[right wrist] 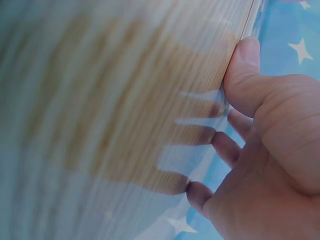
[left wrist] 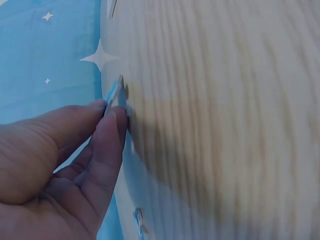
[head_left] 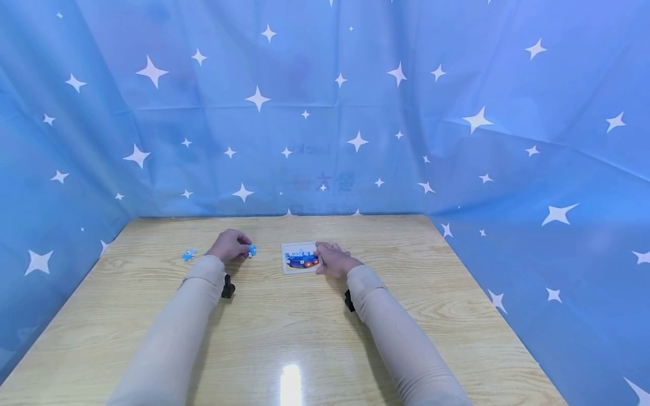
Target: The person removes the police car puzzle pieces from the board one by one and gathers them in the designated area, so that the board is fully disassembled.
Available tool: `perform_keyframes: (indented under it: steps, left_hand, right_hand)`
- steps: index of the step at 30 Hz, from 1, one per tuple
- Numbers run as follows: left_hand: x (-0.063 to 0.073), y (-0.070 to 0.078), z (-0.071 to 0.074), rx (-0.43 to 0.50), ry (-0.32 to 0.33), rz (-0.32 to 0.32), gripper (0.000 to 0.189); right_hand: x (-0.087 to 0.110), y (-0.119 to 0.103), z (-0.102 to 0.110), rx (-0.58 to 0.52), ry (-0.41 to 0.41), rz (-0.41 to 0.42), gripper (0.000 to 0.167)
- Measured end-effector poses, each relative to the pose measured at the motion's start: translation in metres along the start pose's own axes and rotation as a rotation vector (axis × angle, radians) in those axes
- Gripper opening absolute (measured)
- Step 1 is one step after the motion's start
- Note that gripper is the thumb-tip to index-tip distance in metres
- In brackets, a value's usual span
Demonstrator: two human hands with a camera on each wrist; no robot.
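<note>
My left hand (head_left: 227,245) pinches a small blue jigsaw piece (head_left: 251,251) between thumb and fingers. In the left wrist view that piece (left wrist: 116,90) is held up on its edge, close over the table. To its right lies a white-bordered jigsaw tray (head_left: 284,267) with a dark blue vehicle picture. My right hand (head_left: 334,260) rests at the tray's right side, covering part of that edge. In the right wrist view, the fingers (right wrist: 199,194) are spread, tips at the tabletop, with the thumb extended along the far side.
Loose blue jigsaw pieces (head_left: 189,255) lie left of my left hand. The wooden table (head_left: 284,327) meets a blue star-patterned curtain (head_left: 304,158) at the back and sides. A bright light reflection (head_left: 291,383) shows near the front.
</note>
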State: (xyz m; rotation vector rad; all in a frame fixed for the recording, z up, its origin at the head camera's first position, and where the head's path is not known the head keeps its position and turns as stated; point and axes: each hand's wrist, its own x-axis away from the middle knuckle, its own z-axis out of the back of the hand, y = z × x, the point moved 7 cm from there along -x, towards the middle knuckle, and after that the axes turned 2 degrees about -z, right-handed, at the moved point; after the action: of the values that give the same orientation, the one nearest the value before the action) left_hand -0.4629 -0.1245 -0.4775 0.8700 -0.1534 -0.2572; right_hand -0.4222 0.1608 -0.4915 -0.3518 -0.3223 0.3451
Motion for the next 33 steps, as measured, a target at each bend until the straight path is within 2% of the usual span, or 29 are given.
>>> perform_keyframes:
  steps: [2,8,18,24,29,33]
  left_hand:
    - [0.002,-0.001,0.004,-0.018,0.018,0.002,0.02]
    - [0.008,-0.003,0.014,-0.069,0.055,0.03,0.022]
    - [0.01,-0.008,0.021,-0.164,0.078,0.054,0.019]
    - [0.011,-0.007,0.022,-0.305,0.118,0.064,0.016]
    - [0.014,-0.003,0.024,-0.425,0.131,0.069,0.021]
    - [0.016,0.007,0.024,-0.454,0.135,0.031,0.026]
  right_hand:
    - [0.0,0.001,-0.001,0.003,-0.004,-0.001,0.076]
    - [0.001,0.0,0.0,0.004,0.007,0.0,0.048]
    - [0.006,-0.005,0.003,0.018,0.018,-0.004,0.057]
    - [0.008,-0.006,0.003,0.001,0.02,0.007,0.05]
    - [0.009,-0.006,0.003,0.002,0.022,0.012,0.046]
    - [0.008,-0.004,0.003,0.008,0.02,0.005,0.045]
